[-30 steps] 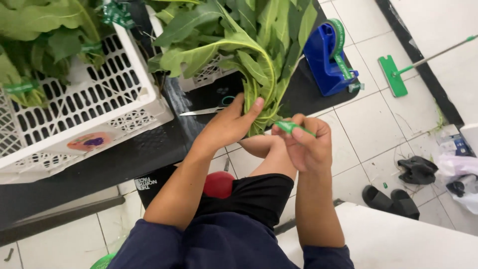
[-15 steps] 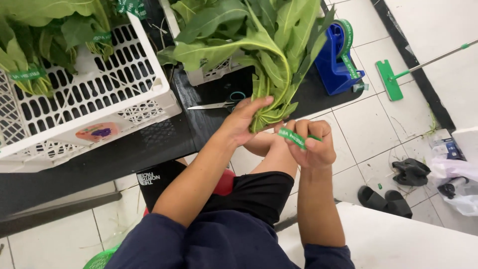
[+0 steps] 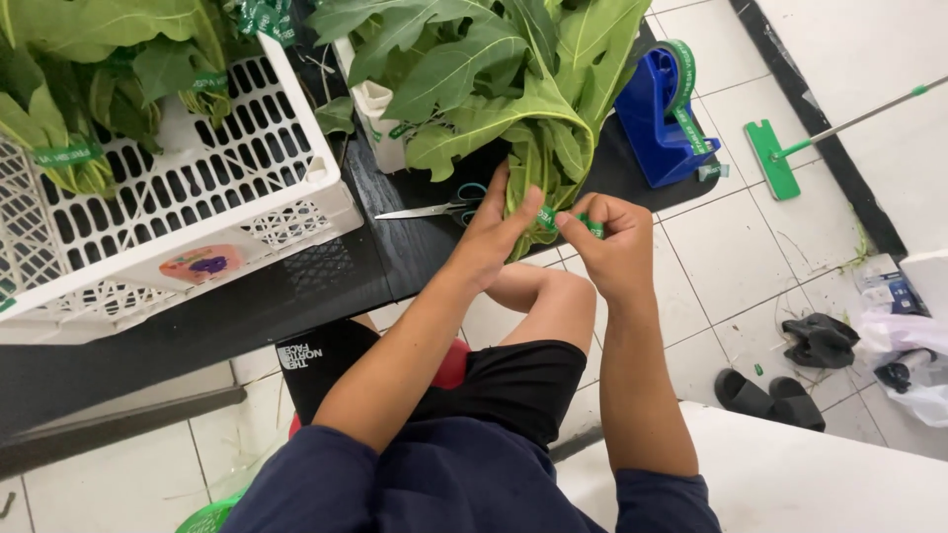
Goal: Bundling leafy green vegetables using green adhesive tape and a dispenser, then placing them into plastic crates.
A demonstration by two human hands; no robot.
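One leaf bundle (image 3: 533,158), stems gripped by left hand (image 3: 491,232); right hand (image 3: 610,247) apparently pinches one green tape (image 3: 571,219).

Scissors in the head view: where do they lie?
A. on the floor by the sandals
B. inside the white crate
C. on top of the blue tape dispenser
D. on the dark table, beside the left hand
D: the scissors lie on the dark table, just beside the left hand gripping the leaf bundle.
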